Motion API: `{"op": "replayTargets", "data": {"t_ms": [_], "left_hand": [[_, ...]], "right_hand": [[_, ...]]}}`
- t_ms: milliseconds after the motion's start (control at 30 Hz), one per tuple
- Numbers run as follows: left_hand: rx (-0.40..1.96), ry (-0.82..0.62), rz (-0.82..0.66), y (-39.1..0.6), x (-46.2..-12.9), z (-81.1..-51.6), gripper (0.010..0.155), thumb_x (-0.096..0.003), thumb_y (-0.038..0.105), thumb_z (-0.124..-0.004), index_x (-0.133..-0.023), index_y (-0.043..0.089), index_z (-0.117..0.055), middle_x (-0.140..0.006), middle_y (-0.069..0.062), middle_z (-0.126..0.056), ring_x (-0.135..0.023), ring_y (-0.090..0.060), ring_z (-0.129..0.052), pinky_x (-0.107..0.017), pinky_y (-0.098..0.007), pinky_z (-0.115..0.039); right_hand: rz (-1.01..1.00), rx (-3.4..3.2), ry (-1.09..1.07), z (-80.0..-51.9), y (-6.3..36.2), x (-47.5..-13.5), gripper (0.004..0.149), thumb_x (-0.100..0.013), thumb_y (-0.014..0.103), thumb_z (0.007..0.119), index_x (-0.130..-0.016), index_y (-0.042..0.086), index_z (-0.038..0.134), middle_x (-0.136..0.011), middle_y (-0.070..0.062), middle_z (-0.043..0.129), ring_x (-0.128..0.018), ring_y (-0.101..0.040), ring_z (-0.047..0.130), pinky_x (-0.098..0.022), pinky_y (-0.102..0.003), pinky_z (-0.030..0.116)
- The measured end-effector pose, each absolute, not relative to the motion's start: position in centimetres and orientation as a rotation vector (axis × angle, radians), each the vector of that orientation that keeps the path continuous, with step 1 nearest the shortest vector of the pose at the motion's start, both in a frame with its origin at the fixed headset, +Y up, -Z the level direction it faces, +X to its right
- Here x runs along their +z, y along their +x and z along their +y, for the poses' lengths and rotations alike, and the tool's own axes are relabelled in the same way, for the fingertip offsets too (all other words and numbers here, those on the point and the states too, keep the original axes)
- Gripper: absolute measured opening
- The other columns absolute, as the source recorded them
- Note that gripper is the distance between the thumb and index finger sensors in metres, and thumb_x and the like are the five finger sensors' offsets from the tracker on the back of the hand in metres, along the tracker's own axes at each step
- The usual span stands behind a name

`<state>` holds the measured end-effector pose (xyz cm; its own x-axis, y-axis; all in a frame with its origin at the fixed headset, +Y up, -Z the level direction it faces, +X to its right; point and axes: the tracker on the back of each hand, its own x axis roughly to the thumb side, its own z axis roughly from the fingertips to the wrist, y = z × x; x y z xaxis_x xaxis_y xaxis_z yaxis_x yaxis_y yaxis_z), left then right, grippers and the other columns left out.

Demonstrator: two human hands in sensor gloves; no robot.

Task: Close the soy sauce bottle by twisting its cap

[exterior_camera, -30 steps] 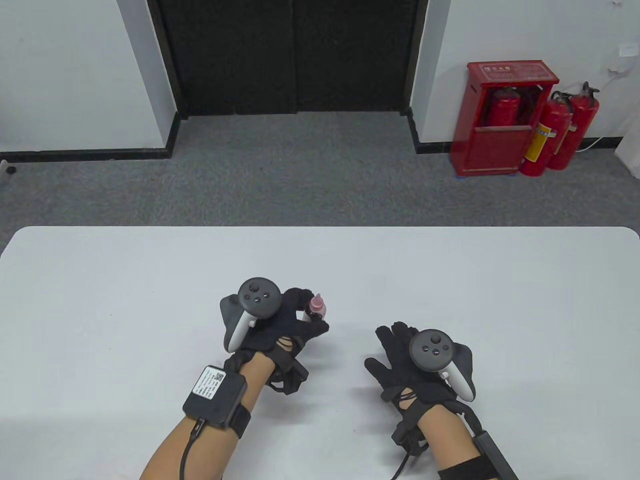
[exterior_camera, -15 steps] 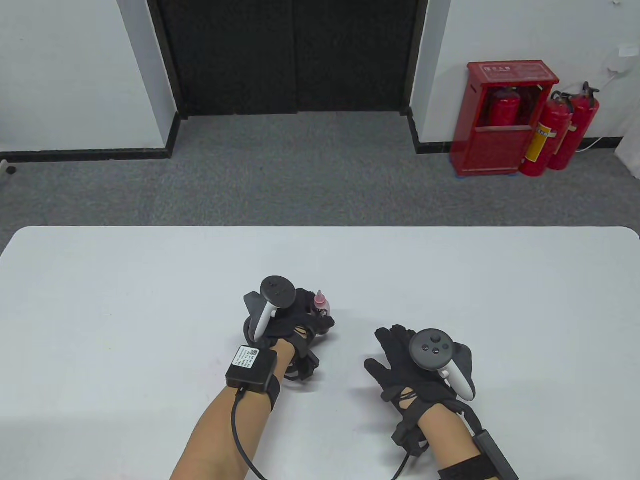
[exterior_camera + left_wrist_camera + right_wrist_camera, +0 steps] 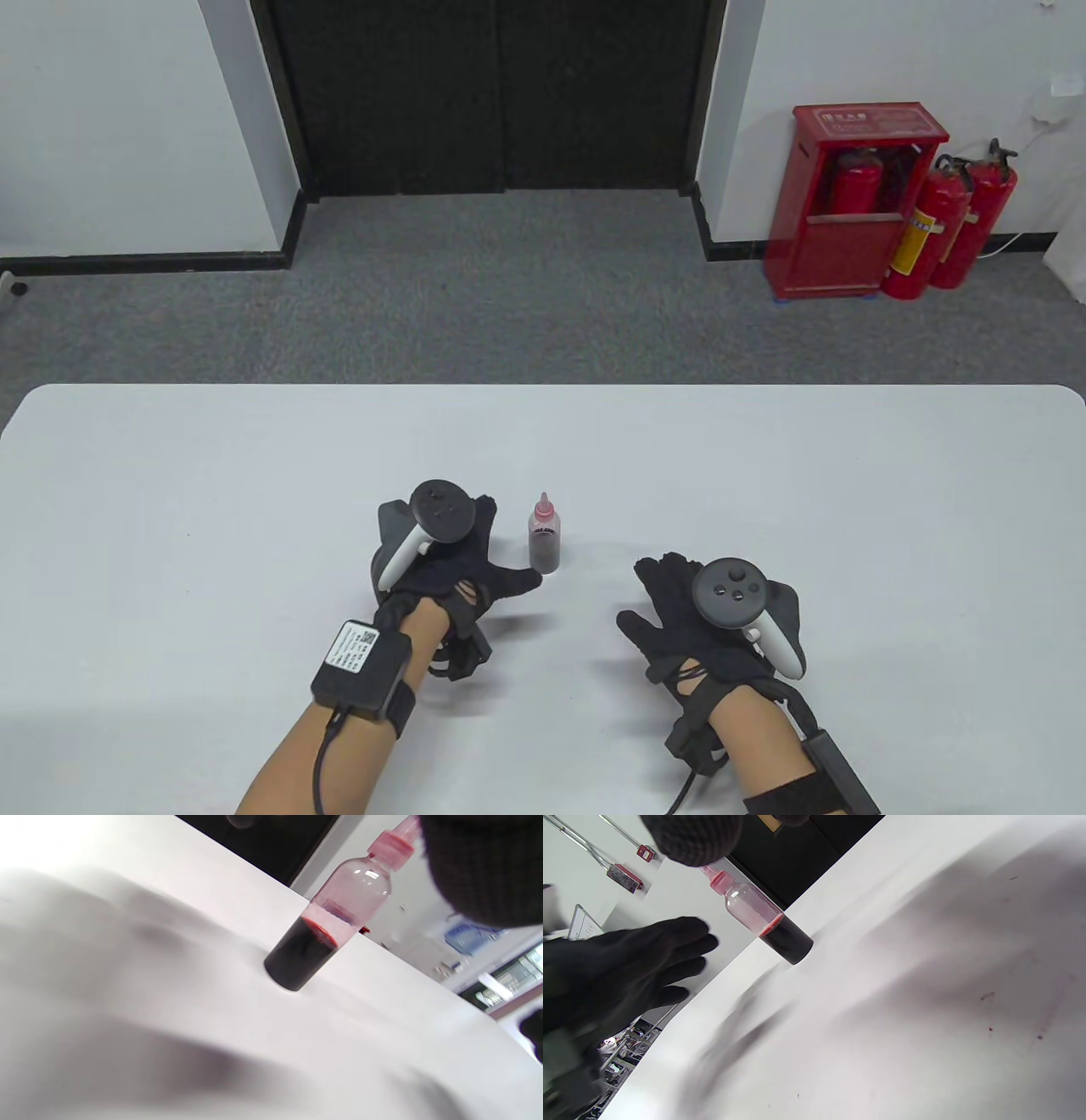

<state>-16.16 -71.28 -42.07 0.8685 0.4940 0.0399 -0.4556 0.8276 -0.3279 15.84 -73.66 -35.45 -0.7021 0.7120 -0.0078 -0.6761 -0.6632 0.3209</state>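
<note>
A small clear soy sauce bottle (image 3: 544, 542) with dark liquid in its lower half stands upright on the white table (image 3: 254, 458), free of both hands. Its pink pointed cap (image 3: 544, 507) sits on top. It also shows in the left wrist view (image 3: 326, 929) and the right wrist view (image 3: 768, 923). My left hand (image 3: 475, 560) lies open just left of the bottle, fingers spread, thumb near the bottle's base but apart from it. My right hand (image 3: 679, 603) rests open and empty on the table to the bottle's right.
The table's far edge (image 3: 543, 386) meets grey carpet. A red fire-extinguisher cabinet (image 3: 848, 199) and two extinguishers stand far off by the wall. A few small dark spots (image 3: 988, 997) mark the table near my right hand.
My left hand has let go of the bottle and drawn back to the left, fingers spread. The bottle now stands alone. The right hand has not moved.
</note>
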Motion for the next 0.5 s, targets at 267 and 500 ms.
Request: {"op": "replayTargets", "data": {"t_ms": [267,500], "left_hand": [[0.343,-0.325,-0.116,-20.9,-36.0,-73.0,0.122,-0.0228,0.072,-0.089,-0.112,0.027,-0.019,-0.124,0.000,-0.020,-0.113,-0.037,-0.012,-0.072,-0.069,-0.027],[0.341,-0.384,-0.126,-21.8,-34.8,-75.2,0.122,-0.0236,0.071,-0.089,-0.112,0.024,-0.020,-0.123,-0.004,-0.021,-0.113,-0.046,-0.018,-0.071,-0.071,-0.029]], "right_hand": [[0.425,2.338,0.164,-74.0,15.4,-35.3,0.080,-0.045,0.056,0.067,-0.112,0.027,0.032,-0.122,-0.015,0.016,-0.107,-0.048,0.009,-0.067,-0.075,0.030],[0.436,2.364,0.161,-74.4,15.1,-35.2,0.080,-0.045,0.056,0.067,-0.112,0.027,0.032,-0.122,-0.015,0.017,-0.107,-0.048,0.011,-0.067,-0.075,0.030]]}}
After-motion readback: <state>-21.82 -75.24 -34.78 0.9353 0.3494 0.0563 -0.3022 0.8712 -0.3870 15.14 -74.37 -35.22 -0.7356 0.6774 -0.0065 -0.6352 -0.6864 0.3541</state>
